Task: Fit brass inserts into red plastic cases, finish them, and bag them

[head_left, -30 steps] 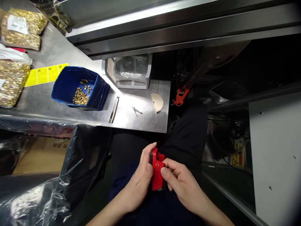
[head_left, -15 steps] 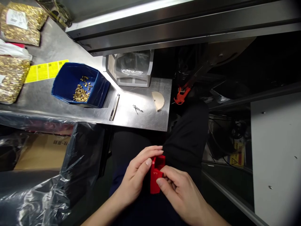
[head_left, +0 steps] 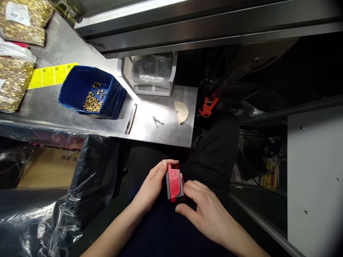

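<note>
Above my lap, a small red plastic housing (head_left: 175,184) with dark grey sides is held up, one flat face towards me. My left hand (head_left: 154,184) grips it from the left, thumb on its upper edge and fingers behind it. On the other side, my right hand (head_left: 205,212) has its fingertips against the housing's right edge. The right thumb is apart from the fingers, just below the housing's lower corner. What lies behind the part is hidden.
The metal bench (head_left: 144,128) bears a blue bin (head_left: 68,94) of small brass pieces, a grey bin (head_left: 154,90), a pen-like tool (head_left: 130,119), small thin metal pieces (head_left: 157,121) and a beige half-disc (head_left: 181,112). An orange-handled tool (head_left: 209,106) hangs right. A plastic-lined box (head_left: 88,171) stands left.
The red part has been turned over, so its open hollow no longer shows and a flat face with grey sides does. My right thumb has come off it; both hands shifted slightly.
</note>
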Available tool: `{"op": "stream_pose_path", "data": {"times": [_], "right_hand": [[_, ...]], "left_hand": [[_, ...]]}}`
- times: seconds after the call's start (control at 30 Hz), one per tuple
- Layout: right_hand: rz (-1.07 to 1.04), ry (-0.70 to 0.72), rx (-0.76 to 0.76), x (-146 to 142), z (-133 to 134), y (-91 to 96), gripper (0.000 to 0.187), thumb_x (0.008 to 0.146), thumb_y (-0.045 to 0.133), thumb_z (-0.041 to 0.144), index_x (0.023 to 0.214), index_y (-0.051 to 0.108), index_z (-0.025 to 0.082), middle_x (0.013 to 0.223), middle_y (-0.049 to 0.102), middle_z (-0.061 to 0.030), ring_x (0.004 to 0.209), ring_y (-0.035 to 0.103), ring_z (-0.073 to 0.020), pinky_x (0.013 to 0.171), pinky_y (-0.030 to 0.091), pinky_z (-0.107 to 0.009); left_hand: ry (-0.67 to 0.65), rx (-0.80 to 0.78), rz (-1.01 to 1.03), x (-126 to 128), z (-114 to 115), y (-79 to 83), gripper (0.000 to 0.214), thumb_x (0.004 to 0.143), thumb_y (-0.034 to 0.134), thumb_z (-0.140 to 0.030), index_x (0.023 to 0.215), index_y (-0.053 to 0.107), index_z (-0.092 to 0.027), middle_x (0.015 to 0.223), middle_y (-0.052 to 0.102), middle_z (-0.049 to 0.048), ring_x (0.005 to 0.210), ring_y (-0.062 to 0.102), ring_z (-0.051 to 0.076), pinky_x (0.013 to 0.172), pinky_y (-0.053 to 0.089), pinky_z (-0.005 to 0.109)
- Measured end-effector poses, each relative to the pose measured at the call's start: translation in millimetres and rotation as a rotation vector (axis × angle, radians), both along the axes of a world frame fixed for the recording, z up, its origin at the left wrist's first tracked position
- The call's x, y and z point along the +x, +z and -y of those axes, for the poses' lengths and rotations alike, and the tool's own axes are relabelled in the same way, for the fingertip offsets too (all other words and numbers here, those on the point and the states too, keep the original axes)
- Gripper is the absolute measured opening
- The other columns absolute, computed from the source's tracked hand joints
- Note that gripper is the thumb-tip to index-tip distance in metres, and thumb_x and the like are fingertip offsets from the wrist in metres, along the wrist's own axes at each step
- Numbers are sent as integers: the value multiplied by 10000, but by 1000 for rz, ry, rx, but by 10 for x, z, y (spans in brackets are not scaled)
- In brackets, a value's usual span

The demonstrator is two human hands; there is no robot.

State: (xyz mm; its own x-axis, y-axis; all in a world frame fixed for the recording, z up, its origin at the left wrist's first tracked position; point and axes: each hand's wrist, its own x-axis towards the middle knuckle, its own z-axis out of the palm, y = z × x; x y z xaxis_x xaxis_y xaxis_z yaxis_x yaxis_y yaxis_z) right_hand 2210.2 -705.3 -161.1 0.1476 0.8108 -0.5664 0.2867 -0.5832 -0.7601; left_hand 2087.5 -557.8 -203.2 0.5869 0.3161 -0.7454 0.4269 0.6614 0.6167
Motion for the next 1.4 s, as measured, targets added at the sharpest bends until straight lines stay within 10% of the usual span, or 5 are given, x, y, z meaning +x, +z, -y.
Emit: {"op": "stream_pose_path", "data": {"times": [0.37, 0.6, 1.4], "right_hand": [[-195, -260, 67, -12, 28, -182, 289, 1032, 562, 400, 865, 710, 216, 895, 663, 2, 826, 611, -152, 727, 425, -258], [-359, -417, 117, 30, -79, -183, 302, 1021, 573, 424, 896, 732, 200, 833, 634, 6, 764, 563, -140, 687, 430, -242], [-266, -302, 74, -84, 74, -266, 212, 932, 695, 388, 1029, 754, 208, 1033, 746, -38, 984, 662, -245, 910, 491, -347]], "left_hand": [[-352, 261, 201, -202, -48, -88, 457, 1025, 536, -470, 1472, 521, -375, 1699, 216, -8, 1573, 161, 278, 1292, 148, 445], [-331, 211, 351, -189, -42, -153, 541, 939, 654, -493, 1427, 525, -302, 1384, 507, 95, 1267, 527, 313, 1115, 412, 465], [-248, 324, 240, -127, 99, -77, 389, 1054, 442, -470, 1251, 711, -270, 1505, 502, 81, 1412, 459, 282, 1212, 350, 465]]}}
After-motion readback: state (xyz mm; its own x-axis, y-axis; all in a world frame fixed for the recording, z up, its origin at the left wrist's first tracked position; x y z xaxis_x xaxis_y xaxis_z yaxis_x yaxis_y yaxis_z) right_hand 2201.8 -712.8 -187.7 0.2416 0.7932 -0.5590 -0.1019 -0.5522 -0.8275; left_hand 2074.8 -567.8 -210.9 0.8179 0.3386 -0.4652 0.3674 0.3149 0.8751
